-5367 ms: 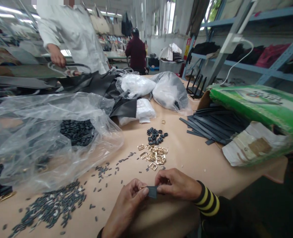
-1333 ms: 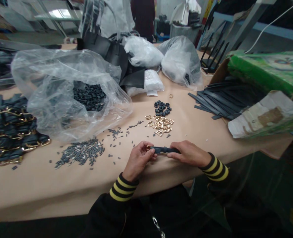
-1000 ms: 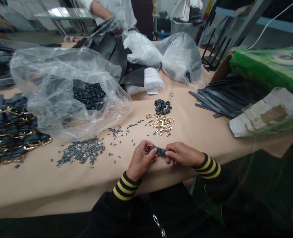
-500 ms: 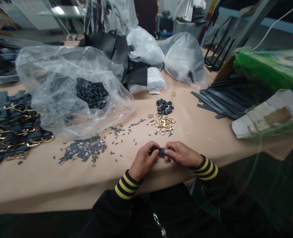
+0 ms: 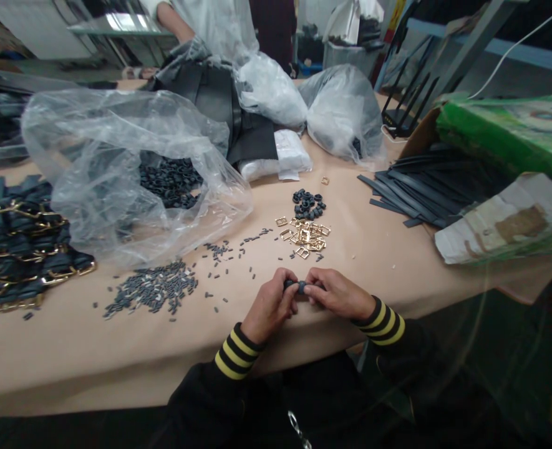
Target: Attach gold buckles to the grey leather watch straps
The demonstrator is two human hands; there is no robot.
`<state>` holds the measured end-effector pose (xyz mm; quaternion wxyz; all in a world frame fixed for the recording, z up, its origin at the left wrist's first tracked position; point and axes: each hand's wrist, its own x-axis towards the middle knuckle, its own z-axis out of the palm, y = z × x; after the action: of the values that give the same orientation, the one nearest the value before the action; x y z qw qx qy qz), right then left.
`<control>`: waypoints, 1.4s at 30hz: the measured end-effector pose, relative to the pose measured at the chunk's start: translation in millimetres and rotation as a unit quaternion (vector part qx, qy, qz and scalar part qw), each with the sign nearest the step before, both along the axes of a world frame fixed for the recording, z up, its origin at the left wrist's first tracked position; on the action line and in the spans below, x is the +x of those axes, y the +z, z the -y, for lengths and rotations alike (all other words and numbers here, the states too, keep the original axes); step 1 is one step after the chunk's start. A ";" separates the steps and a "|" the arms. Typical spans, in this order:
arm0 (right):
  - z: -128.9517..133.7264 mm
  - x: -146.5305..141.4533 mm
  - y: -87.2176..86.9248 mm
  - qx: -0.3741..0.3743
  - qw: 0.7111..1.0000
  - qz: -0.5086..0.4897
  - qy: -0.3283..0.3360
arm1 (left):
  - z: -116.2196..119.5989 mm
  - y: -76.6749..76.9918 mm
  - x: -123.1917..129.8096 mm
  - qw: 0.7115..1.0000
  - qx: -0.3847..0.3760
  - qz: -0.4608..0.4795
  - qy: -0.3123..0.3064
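Note:
Close to the table's front edge, my left hand (image 5: 274,304) and my right hand (image 5: 334,293) pinch a small dark strap piece (image 5: 300,287) between their fingertips. The fingers cover most of it, so its full shape is hidden. Just beyond my hands is a heap of gold metal buckles (image 5: 305,234), with a cluster of dark strap loops (image 5: 308,204) behind it. To the left of my left hand lies a pile of small dark grey pieces (image 5: 156,285), several of them scattered toward the buckles.
A clear plastic bag (image 5: 88,206) holding many dark loops stands at left, beside stacked straps with gold buckles (image 5: 27,249). Long dark strips (image 5: 425,187) spill from a green box (image 5: 504,131) at right. Across the table, another person's arm (image 5: 175,22) reaches over dark sheets (image 5: 196,87).
My hands have shifted slightly, still gripping the strap piece, and more of it shows between them. Across the table, a person's arm has appeared and the dark sheets there have been moved.

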<state>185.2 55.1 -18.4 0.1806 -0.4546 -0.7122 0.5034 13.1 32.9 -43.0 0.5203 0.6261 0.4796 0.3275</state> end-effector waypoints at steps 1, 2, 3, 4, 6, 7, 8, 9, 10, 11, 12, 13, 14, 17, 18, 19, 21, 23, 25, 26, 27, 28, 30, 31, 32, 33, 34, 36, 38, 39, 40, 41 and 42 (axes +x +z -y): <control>-1.5 0.7 0.3 -0.013 1.000 -0.008 0.005 | 0.1 -0.3 -0.7 1.000 -0.010 0.017 -0.005; -2.9 1.3 0.5 -0.025 1.000 -0.014 0.011 | 0.4 -0.6 -1.1 0.999 -0.021 0.031 -0.008; -4.4 1.9 0.5 -0.036 0.999 -0.016 0.019 | 0.8 -1.0 -1.3 0.999 -0.032 0.041 -0.008; -5.8 2.2 0.6 -0.044 0.999 -0.013 0.026 | 1.3 -1.5 -1.2 0.998 -0.041 0.045 -0.006; -8.4 2.1 0.9 -0.053 0.998 0.000 0.040 | 2.2 -2.5 -0.5 0.998 -0.047 0.037 -0.001; -9.5 1.5 1.2 -0.061 0.997 0.004 0.045 | 2.6 -2.9 0.1 0.999 -0.043 0.027 0.002; -10.2 0.5 1.7 -0.072 0.996 0.003 0.051 | 2.8 -3.1 0.8 0.999 -0.037 0.015 0.002; -10.4 -0.7 2.3 -0.086 0.995 0.000 0.054 | 3.1 -3.0 1.5 1.000 -0.031 0.004 0.002; -10.0 -2.3 2.8 -0.098 0.994 -0.004 0.056 | 3.3 -2.8 2.3 1.000 -0.025 -0.007 0.003; -8.9 -4.0 3.2 -0.105 0.993 -0.006 0.056 | 3.6 -2.5 3.1 1.000 -0.022 -0.017 0.004; -7.3 -5.9 3.4 -0.103 0.993 -0.004 0.052 | 3.9 -2.1 3.9 0.999 -0.020 -0.027 0.009; -5.3 -7.7 3.3 -0.087 0.995 0.003 0.046 | 4.1 -1.9 4.6 0.999 -0.020 -0.036 0.015; -3.2 -9.3 3.0 -0.059 0.997 0.014 0.038 | 4.0 -1.8 5.3 0.999 -0.020 -0.046 0.021; -1.7 -9.8 2.6 0.027 0.998 0.044 0.034 | 1.1 -2.0 6.2 0.997 -0.013 -0.070 0.021; -4.6 -7.1 3.6 0.048 0.996 0.050 0.050 | -1.3 -2.0 5.9 0.996 -0.004 -0.082 0.017; -9.8 -2.1 5.5 0.063 0.994 0.055 0.071 | -4.3 -1.9 5.2 0.995 0.012 -0.098 0.017; -27.9 16.2 12.5 0.104 0.987 0.081 0.087 | -11.6 -1.7 2.0 0.988 0.059 -0.138 0.036; -54.2 45.7 22.0 0.162 0.975 0.149 0.001 | -18.5 -2.6 -3.1 0.975 0.111 -0.179 0.075; -84.2 82.0 29.8 0.211 0.922 0.266 -0.184 | -22.7 -5.5 -8.8 0.959 0.151 -0.209 0.115; -98.9 100.2 31.7 0.216 0.901 0.294 -0.233 | -23.4 -7.6 -11.3 0.951 0.168 -0.221 0.134; -112.6 117.1 31.7 0.218 0.880 0.320 -0.275 | -23.3 -10.1 -13.3 0.943 0.183 -0.232 0.152; -124.7 131.8 29.9 0.216 0.860 0.343 -0.310 | -22.7 -12.6 -14.8 0.935 0.197 -0.242 0.167; -143.1 153.1 21.8 0.201 0.831 0.378 -0.356 | -20.7 -16.7 -16.2 0.920 0.222 -0.259 0.195; -149.2 159.5 16.7 0.193 0.821 0.389 -0.371 | -19.7 -18.0 -16.3 0.912 0.237 -0.265 0.205; -153.1 163.4 11.7 0.187 0.814 0.397 -0.381 | -19.0 -18.6 -16.1 0.905 0.253 -0.268 0.212; -155.1 165.3 7.3 0.184 0.809 0.402 -0.388 | -18.5 -18.4 -15.7 0.898 0.269 -0.269 0.220; -155.3 165.6 3.9 0.185 0.805 0.403 -0.393 | -18.2 -17.6 -15.2 0.892 0.285 -0.268 0.227; -151.6 163.7 1.1 0.197 0.800 0.399 -0.402 | -17.9 -14.7 -13.8 0.882 0.306 -0.267 0.240; -144.2 160.5 3.8 0.222 0.795 0.386 -0.412 | -17.7 -11.4 -11.9 0.876 0.313 -0.269 0.249; -139.9 158.8 7.0 0.237 0.793 0.376 -0.417 | -17.7 -10.1 -11.0 0.874 0.314 -0.270 0.253; -135.4 157.2 11.1 0.253 0.792 0.363 -0.420 | -17.6 -9.2 -10.1 0.874 0.314 -0.271 0.255; -130.9 155.2 15.9 0.268 0.791 0.351 -0.424 | -17.5 -8.5 -9.2 0.873 0.314 -0.271 0.256; -126.1 152.4 20.9 0.282 0.789 0.342 -0.425 | -17.5 -8.1 -8.6 0.873 0.314 -0.269 0.258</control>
<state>337.5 181.2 2.5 0.2413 -0.7828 -0.5724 -0.0363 4.6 50.4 -51.1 0.0442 0.6741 0.6180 0.4022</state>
